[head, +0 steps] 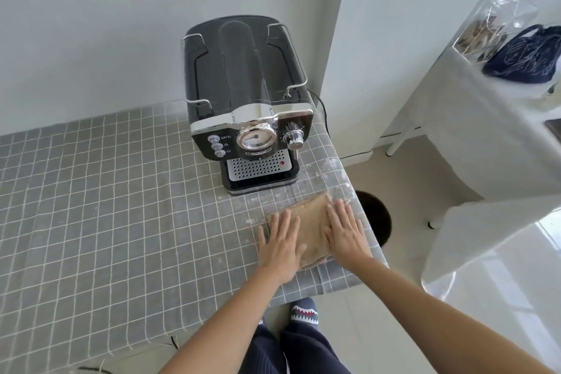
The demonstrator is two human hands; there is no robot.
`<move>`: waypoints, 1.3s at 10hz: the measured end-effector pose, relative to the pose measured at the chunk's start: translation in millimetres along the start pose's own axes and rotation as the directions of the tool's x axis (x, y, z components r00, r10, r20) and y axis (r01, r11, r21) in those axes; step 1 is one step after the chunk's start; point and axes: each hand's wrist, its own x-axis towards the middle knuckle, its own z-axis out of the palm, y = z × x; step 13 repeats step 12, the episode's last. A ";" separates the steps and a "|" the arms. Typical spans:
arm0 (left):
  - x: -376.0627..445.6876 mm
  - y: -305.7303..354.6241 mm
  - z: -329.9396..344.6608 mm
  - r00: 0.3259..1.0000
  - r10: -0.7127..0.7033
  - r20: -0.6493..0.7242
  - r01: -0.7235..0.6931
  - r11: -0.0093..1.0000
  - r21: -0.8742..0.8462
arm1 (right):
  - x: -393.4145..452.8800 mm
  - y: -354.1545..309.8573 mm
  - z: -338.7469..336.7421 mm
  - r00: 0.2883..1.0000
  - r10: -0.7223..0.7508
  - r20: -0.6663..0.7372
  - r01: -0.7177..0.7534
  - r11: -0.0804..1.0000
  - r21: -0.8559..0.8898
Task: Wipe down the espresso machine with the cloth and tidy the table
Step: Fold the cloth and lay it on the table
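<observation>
Hands flat on cloth beside table edge.

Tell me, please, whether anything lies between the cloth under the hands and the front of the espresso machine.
Nothing visible does. The cloth lies flat under both hands, just in front of the espresso machine, with only bare, dusty checked tablecloth between them.

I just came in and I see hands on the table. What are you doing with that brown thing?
A person is pressing both hands flat on a folded brown cloth, the left hand on its left side and the right hand on its right. The cloth lies near the table's right edge on a grey checked tablecloth, just in front of the black espresso machine. Nobody is touching the machine right now.
</observation>
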 end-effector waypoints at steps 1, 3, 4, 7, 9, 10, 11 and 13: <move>3.8 -7.0 5.4 0.996 0.020 0.092 -0.028 0.996 0.084 | -5.4 9.1 17.0 0.999 0.039 0.002 -0.039 0.997 0.066; 10.3 -27.0 -2.3 0.985 0.089 0.146 -0.103 0.990 0.093 | -36.2 22.0 18.6 0.994 -0.100 -0.041 0.106 0.977 0.184; 11.0 -31.0 -5.6 0.982 0.099 0.164 -0.116 0.988 0.099 | -38.9 25.0 18.7 0.970 -0.091 -0.224 0.147 0.957 0.248; 10.7 -30.8 -13.1 0.970 0.103 0.220 -0.131 0.985 0.114 | -36.6 36.3 -13.7 0.994 0.111 -0.020 -0.091 0.896 0.436; 1.2 -14.9 -19.5 0.974 0.169 0.154 -0.188 0.974 0.124 | -38.7 20.4 -13.6 0.957 0.105 -0.271 -0.057 0.982 0.178; -19.6 -13.9 0.7 0.938 0.283 0.200 -0.318 0.932 0.173 | -42.1 9.0 1.2 0.994 -0.093 0.055 0.095 0.995 -0.028; -32.5 -23.3 8.3 0.924 0.276 0.265 -0.330 0.925 0.186 | -42.9 14.5 8.7 0.975 -0.043 0.220 0.073 0.989 -0.132; -41.4 -31.2 0.8 0.924 0.294 0.244 -0.330 0.936 0.125 | -41.9 2.9 5.4 0.978 0.023 0.206 0.008 0.989 -0.149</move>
